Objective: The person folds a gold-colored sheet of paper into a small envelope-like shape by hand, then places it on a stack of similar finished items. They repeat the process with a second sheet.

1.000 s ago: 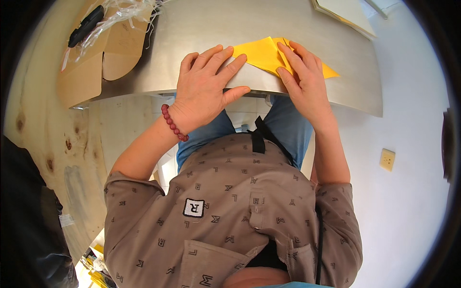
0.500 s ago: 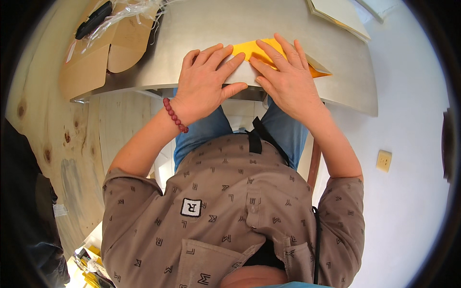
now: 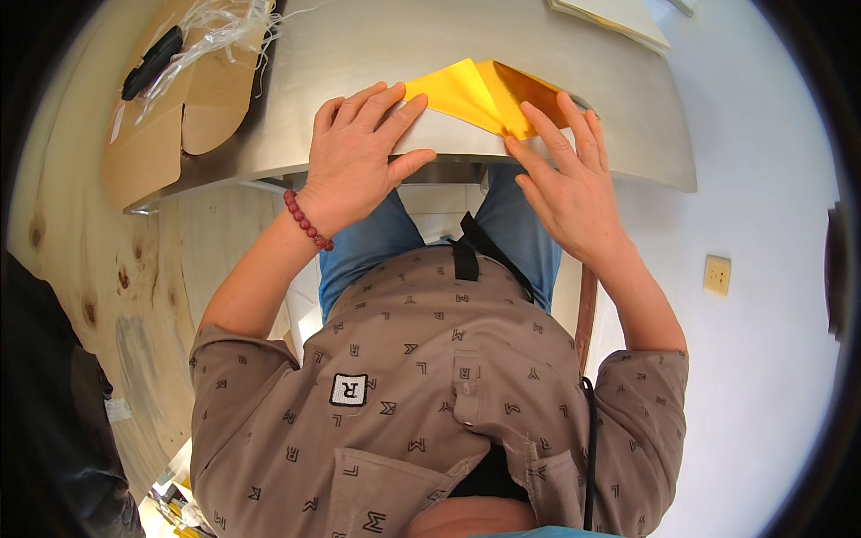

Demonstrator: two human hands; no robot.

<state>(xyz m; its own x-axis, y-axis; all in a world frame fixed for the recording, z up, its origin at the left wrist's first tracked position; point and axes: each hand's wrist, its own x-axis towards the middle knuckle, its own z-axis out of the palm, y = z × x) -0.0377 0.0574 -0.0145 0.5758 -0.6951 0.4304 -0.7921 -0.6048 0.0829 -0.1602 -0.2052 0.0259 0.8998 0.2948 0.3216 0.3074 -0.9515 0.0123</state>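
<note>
Yellow folded paper pinned flat on the steel table: left hand and right hand press open-palmed (fingers spread, nothing gripped), holding the crease down.

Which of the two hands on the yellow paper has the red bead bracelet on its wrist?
The left hand. A red bead bracelet circles its wrist, while the right hand has a bare wrist. Both press on the yellow paper.
</note>
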